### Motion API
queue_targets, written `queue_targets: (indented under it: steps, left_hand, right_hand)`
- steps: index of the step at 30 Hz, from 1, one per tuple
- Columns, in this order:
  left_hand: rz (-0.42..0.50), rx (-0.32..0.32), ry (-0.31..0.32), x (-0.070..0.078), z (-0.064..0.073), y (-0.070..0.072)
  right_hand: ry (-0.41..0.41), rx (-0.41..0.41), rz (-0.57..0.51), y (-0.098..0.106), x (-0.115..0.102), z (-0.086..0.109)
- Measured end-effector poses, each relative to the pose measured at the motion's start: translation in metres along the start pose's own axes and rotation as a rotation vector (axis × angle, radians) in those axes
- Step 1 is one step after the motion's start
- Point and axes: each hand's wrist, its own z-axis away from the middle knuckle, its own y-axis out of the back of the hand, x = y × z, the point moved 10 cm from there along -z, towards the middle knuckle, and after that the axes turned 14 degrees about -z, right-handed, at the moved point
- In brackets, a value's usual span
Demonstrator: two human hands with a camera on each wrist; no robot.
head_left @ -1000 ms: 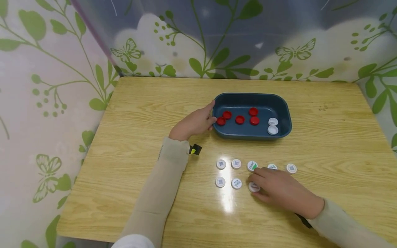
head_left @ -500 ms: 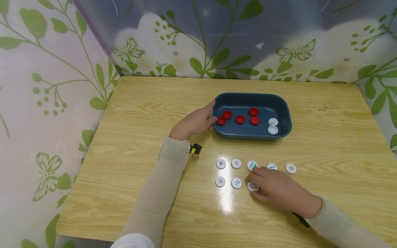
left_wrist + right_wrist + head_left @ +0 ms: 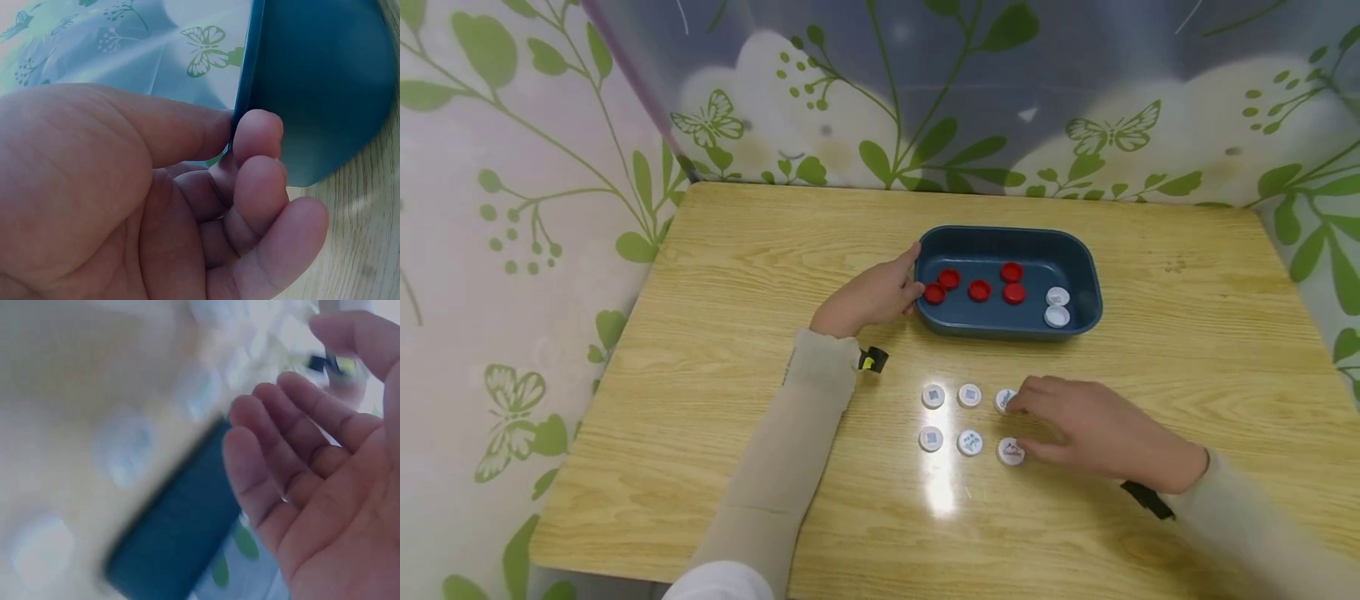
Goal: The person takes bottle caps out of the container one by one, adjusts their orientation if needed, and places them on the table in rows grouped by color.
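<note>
My left hand (image 3: 872,296) pinches the left end of a dark blue oblong basin (image 3: 1007,331). In the left wrist view the thumb lies on one side of the basin wall (image 3: 319,75) and the fingertips on the other. Over the table, my right hand (image 3: 1093,427) has its thumb and fingers apart with nothing between them. Its fingertips overlap a white bottle cap with green print (image 3: 1003,402), and its thumb is close by a white cap with a red mark (image 3: 1011,452). In the right wrist view the fingers are relaxed, and the caps are blurred.
Two rows of white bottle caps lie in front of the basin, among them a cap with a square code (image 3: 933,397) and a cap with blue-green print (image 3: 970,442). The basin holds several red caps (image 3: 979,290) and two white caps (image 3: 1057,316). A patterned wall (image 3: 820,125) borders the wooden table (image 3: 737,250).
My right hand has moved off the red-marked cap, slightly right and away from me, its thumb and fingers spreading wider. It now hides the two rightmost back-row caps. My left hand stays at the basin.
</note>
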Motion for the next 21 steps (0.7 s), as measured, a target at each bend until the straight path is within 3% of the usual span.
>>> queue_targets:
  steps: [4,13,17,21]
  left_hand:
    - [-0.006,-0.013,0.008,-0.003,0.001,-0.001]
    - [-0.013,-0.012,0.009,-0.004,0.002,0.0]
    - [-0.013,-0.001,-0.01,-0.001,0.0,0.0]
    - [-0.027,0.005,-0.015,-0.002,-0.002,-0.001]
  right_hand:
    - [-0.019,0.054,0.047,0.047,0.017,-0.016]
    - [-0.256,0.009,0.1,0.124,0.08,-0.073]
    - [-0.319,-0.057,0.145,0.134,0.1,-0.097]
    - [-0.355,-0.181,0.221,0.122,0.112,-0.116]
